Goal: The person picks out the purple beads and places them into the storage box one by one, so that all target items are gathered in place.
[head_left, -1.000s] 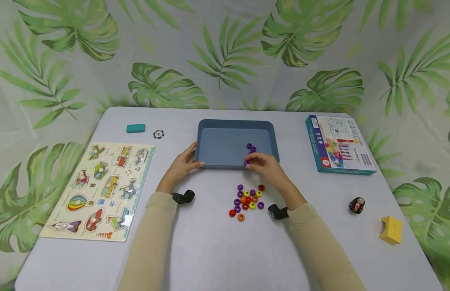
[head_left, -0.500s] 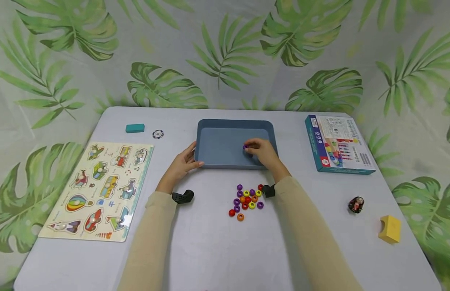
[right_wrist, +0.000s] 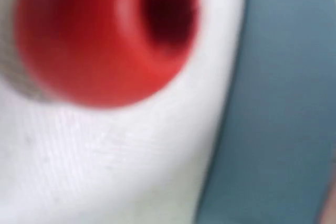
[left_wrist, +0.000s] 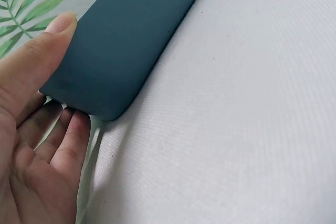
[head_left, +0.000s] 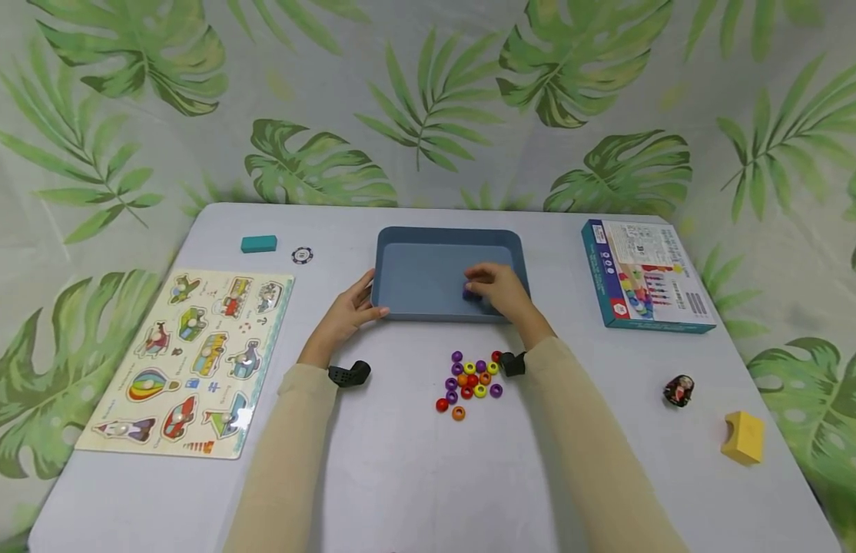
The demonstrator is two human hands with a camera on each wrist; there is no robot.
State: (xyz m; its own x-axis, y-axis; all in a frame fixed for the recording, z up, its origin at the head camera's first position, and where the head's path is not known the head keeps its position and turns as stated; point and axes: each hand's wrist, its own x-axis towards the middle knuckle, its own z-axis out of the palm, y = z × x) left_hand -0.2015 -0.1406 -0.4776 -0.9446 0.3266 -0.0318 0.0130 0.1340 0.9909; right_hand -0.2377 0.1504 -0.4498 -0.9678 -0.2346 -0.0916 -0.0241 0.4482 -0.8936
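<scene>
A blue-grey tray (head_left: 428,276) lies at the back middle of the table. My left hand (head_left: 346,315) grips its near left corner; in the left wrist view the thumb is at the tray wall's (left_wrist: 121,40) upper edge and the fingers curl at its lower edge. My right hand (head_left: 500,292) reaches over the right part of the tray, fingers curled toward the thumb. Dark purple beads (head_left: 468,294) show right at its fingertips, partly hidden by the hand. Loose purple, yellow, orange and red beads (head_left: 472,379) lie in a cluster in front of the tray.
A picture puzzle board (head_left: 193,361) lies at left, with a teal block (head_left: 258,243) and poker chip (head_left: 302,255) behind it. At right are a box (head_left: 652,276), a small dark figure (head_left: 678,391) and a yellow block (head_left: 744,438). A red bead (right_wrist: 100,40) looms beside the right wrist camera.
My right hand has moved from the tray's near edge farther inside with a purple bead, over the purple beads lying there. The left hand keeps its grip on the tray.
</scene>
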